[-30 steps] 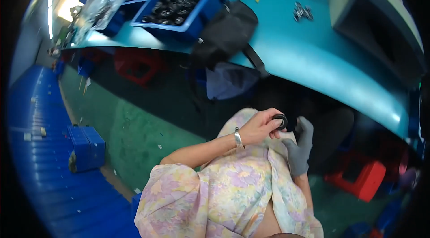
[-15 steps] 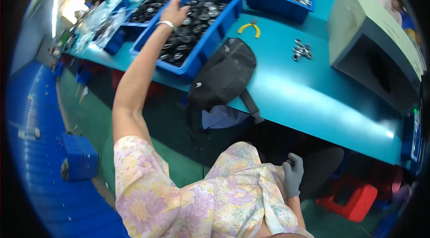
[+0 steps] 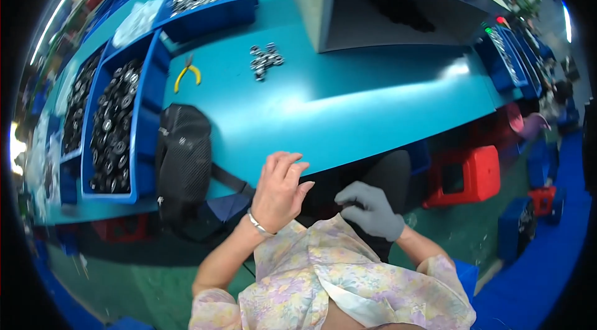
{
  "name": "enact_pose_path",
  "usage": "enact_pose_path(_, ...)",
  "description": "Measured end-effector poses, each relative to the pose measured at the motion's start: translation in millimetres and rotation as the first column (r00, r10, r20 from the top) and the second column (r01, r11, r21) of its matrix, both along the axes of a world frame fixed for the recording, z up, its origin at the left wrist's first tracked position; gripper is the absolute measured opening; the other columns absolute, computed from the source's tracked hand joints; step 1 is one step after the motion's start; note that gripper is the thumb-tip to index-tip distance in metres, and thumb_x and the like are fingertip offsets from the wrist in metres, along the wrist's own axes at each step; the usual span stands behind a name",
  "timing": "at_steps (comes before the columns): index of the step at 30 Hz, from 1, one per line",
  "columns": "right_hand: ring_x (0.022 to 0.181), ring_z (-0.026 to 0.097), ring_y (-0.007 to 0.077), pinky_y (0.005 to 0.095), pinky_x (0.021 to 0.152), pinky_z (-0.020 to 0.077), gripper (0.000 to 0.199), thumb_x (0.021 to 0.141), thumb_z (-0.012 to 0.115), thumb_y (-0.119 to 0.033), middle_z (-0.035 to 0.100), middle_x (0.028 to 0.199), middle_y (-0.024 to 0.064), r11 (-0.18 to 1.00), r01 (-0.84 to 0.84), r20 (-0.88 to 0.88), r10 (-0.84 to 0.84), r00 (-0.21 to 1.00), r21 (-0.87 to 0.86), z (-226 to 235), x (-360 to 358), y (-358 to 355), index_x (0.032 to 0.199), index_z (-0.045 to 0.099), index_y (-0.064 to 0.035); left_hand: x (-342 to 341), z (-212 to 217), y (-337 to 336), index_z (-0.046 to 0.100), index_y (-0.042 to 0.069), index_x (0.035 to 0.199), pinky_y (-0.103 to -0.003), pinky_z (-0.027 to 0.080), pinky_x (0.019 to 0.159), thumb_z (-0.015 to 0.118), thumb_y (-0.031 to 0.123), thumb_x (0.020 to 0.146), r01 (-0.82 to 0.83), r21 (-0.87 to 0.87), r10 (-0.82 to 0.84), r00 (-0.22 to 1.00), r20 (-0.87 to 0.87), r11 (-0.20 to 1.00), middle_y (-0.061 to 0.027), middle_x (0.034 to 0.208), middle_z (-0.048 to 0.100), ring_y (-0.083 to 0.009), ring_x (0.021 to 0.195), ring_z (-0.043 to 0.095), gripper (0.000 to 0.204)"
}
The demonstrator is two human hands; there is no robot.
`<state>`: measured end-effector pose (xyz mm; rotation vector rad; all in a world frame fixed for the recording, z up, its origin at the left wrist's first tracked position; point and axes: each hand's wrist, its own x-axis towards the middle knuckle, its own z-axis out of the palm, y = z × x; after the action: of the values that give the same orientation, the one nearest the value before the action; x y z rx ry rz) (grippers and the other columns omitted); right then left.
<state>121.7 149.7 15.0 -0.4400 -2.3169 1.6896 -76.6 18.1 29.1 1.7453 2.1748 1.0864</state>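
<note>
My bare left hand (image 3: 283, 187), with a bracelet at the wrist, is over the table's front edge near my lap. Its fingers curve loosely and the thumb stands apart; nothing shows in it. To its right, my right hand (image 3: 371, 210) wears a grey glove. Thumb and fingers point left with a small gap between them, and I see nothing held there. Left of my hands lies a black bag (image 3: 185, 162) with a strap. Beyond it stands a blue bin (image 3: 145, 125) of round black parts. A pile of shiny metal parts (image 3: 266, 61) lies on the teal table (image 3: 348, 119).
Yellow-handled pliers (image 3: 188, 75) lie near the bin. A second blue bin (image 3: 214, 27) holds many shiny metal pieces. A large pale box-like housing (image 3: 311, 0) with a dark opening stands at the back. A red stool (image 3: 479, 174) is on the floor at right.
My left hand has left the bin of black parts and come back toward my lap. The right hand has risen toward it. The view has swung to the right.
</note>
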Motion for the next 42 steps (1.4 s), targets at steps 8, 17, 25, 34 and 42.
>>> enact_pose_path(8,0.078,0.061,0.0173,0.0279,0.07,0.0478,0.015,0.089,0.06,-0.01,0.065,0.085,0.0099,0.844,0.37,-0.126,-0.349,0.929,0.389,12.6,-56.2,179.9,0.099,0.065,-0.0005,3.3,-59.7,57.5,0.055,0.001,0.113,-0.048,0.039,0.095,0.073,0.009,0.075,-0.183,0.024,0.183,0.958,-0.221,0.983,-0.0165,0.123,0.053,-0.0374,0.114,0.048,0.043)
enact_pose_path(17,0.101,0.058,0.0351,0.0407,0.091,0.0459,0.03,0.087,0.057,-0.02,0.062,0.108,0.0206,0.65,0.403,-0.155,-0.405,0.901,0.644,17.2,-217.5,311.6,0.11,0.065,-0.0021,4.6,-57.1,60.6,0.055,0.0,0.114,-0.047,0.038,0.097,0.071,0.008,0.074,-0.229,-0.044,0.213,0.948,-0.238,0.972,-0.0172,0.124,0.053,-0.0382,0.114,0.049,0.043)
enact_pose_path(25,0.106,0.057,0.0342,0.0421,0.093,0.0446,0.033,0.086,0.058,-0.024,0.059,0.114,0.0215,0.622,0.283,-0.059,-0.355,0.933,0.73,12.3,-287.2,347.5,0.111,0.064,-0.0038,7.4,-54.9,66.3,0.056,-0.001,0.113,-0.047,0.04,0.092,0.07,0.011,0.075,-0.236,-0.073,0.213,0.947,-0.241,0.969,-0.018,0.122,0.055,-0.0374,0.109,0.051,0.042)
enact_pose_path(34,0.104,0.058,0.0347,0.0437,0.092,0.0451,0.034,0.086,0.058,-0.028,0.06,0.113,0.0206,0.367,0.003,0.124,-0.322,0.939,0.93,-11.1,-285.4,373.8,0.111,0.065,-0.0068,8.2,-55.9,68.7,0.057,0.0,0.113,-0.046,0.04,0.091,0.068,0.013,0.077,-0.24,-0.086,0.213,0.946,-0.245,0.967,-0.0171,0.122,0.055,-0.0363,0.108,0.052,0.04)
enact_pose_path(42,0.109,0.054,0.0318,0.0448,0.093,0.0439,0.051,0.082,0.059,-0.039,0.056,0.119,0.0203,0.058,0.17,-0.134,-0.396,0.908,0.984,-47.8,-214.4,415.6,0.124,0.056,-0.0093,5.9,-57.7,70.4,0.057,0.0,0.112,-0.047,0.04,0.091,0.068,0.011,0.077,-0.233,-0.056,0.211,0.942,-0.262,0.971,-0.0163,0.121,0.056,-0.0363,0.109,0.052,0.039)
